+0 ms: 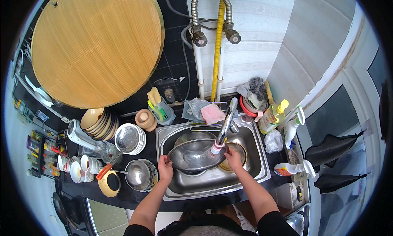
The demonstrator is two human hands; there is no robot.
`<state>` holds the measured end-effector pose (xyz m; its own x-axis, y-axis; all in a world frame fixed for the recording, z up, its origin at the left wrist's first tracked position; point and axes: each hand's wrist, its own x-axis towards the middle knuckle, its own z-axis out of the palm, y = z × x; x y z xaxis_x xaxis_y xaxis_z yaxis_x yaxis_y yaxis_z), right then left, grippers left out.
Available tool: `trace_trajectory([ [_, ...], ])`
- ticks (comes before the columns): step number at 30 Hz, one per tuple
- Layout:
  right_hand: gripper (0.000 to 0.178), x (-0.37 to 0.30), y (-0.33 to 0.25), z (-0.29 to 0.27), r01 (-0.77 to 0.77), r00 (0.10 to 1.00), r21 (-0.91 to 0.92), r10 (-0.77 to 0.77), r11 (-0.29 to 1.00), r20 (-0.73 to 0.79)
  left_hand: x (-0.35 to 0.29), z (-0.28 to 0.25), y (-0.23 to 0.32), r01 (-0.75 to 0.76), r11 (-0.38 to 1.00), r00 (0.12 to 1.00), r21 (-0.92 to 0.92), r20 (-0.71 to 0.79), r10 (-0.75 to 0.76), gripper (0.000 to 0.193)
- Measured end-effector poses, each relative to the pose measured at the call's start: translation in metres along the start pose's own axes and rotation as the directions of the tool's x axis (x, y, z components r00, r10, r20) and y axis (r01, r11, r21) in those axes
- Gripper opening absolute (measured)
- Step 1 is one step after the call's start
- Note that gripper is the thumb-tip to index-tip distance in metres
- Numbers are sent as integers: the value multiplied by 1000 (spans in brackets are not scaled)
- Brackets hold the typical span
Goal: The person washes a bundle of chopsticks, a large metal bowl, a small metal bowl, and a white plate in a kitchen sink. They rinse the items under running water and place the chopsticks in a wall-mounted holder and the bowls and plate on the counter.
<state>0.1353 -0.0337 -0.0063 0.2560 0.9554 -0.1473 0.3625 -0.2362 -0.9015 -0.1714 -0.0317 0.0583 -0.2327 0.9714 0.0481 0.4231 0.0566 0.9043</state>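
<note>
Over the sink (262, 182), a stainless steel basin (195, 157) is held tilted between my two hands. My left hand (165, 169) is closed on its left rim, and my right hand (233, 159) grips the rim on the opposite side. Above the basin reaches the chrome faucet (227, 123), its pale pink-and-white nozzle (216, 148) pointing into it. Water seems to lie in the basin. Behind it another metal bowl (192, 137) shows in part. A yellowish-rimmed bowl (242, 152) rests in the sink, partly hidden by my right hand.
Left of the sink stand a metal pot (138, 175), stacked white bowls with a strainer (127, 138), brown-rimmed bowls (96, 121) and white cups (88, 164). Sponges (213, 114) sit behind the faucet. Spray bottles (288, 169) and a yellow-capped bottle (270, 118) stand right. A round wooden board (98, 47) leans behind.
</note>
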Motion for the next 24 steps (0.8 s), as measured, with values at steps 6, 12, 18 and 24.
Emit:
trace_trajectory([
  [6,15,-27,-50,-39,89,996,-113,-92,990,-22,-1,26,-38,127,992,991,-15,-41,-127,29],
  [12,20,-46,-88,-63,64,997,-125,-69,990,-38,7,61,-79,245,950,969,-193,40,-242,35],
  [18,26,-58,-118,-76,-67,998,-68,68,995,17,7,99,-99,200,957,979,-212,80,-187,32],
  [24,26,-69,-131,-78,-225,965,183,192,957,180,-2,114,-101,348,893,915,-287,314,-255,32],
])
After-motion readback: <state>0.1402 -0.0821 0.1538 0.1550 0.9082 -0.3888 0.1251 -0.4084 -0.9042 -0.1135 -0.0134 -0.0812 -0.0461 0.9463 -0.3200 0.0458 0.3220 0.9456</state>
